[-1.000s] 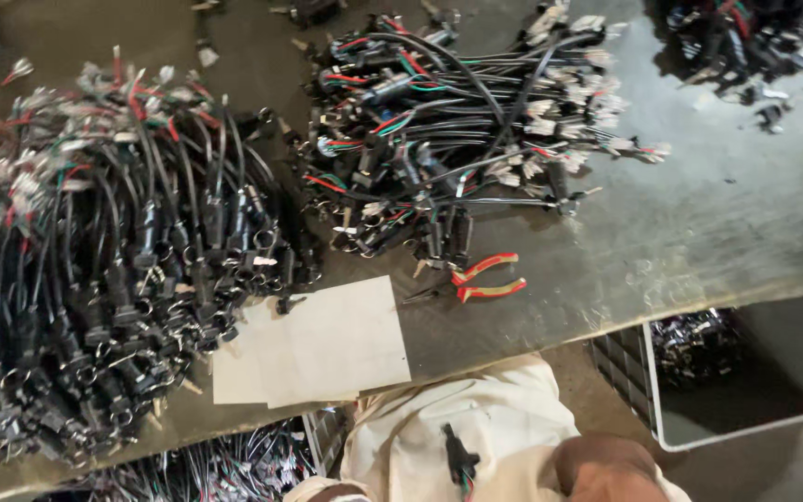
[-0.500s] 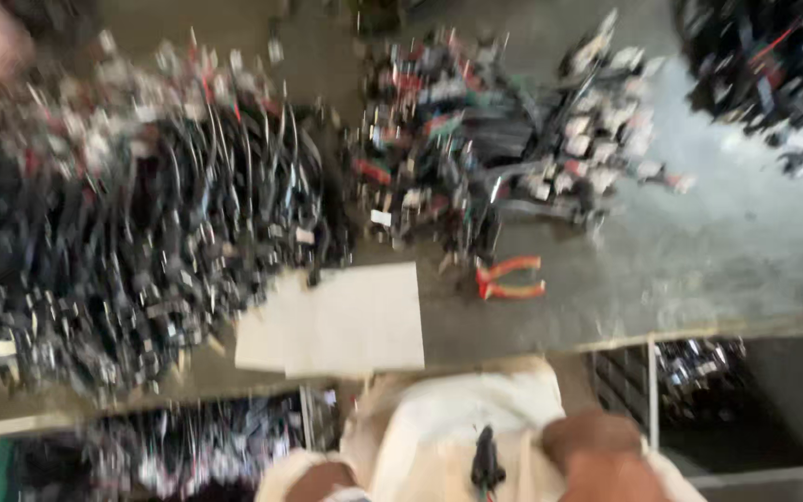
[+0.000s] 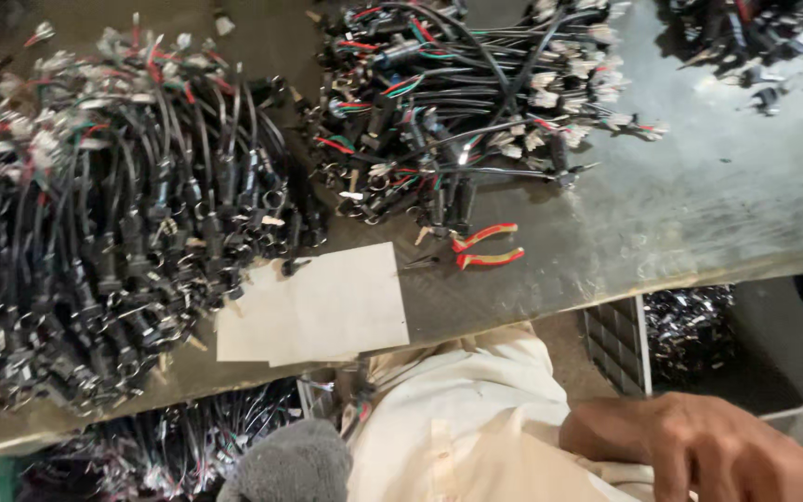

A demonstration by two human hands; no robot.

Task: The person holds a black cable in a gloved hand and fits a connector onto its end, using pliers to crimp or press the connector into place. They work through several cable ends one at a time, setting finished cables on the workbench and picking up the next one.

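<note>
Nothing's being held right now: the bare right hand (image 3: 708,451) lies flat with fingers loosely spread on the cream cloth (image 3: 476,418) over the person's lap, below the bench edge. Bottom centre there's a grey knitted lump (image 3: 290,465), probably a gloved left hand, but I can't tell what its grip is doing.

Nearest tool is a pair of red-handled pliers (image 3: 485,246) lying on the grey metal bench (image 3: 717,204), well apart from both hands, handles slightly spread. Just left of it sits a blank sheet of white paper (image 3: 318,307) at the bench edge. Left side has a huge pile of black cable assemblies (image 3: 113,223), a smaller tangle with red and green wires (image 3: 457,102) sits right above the pliers. A grey plastic bin (image 3: 755,344) stands under the bench to the right.
</note>
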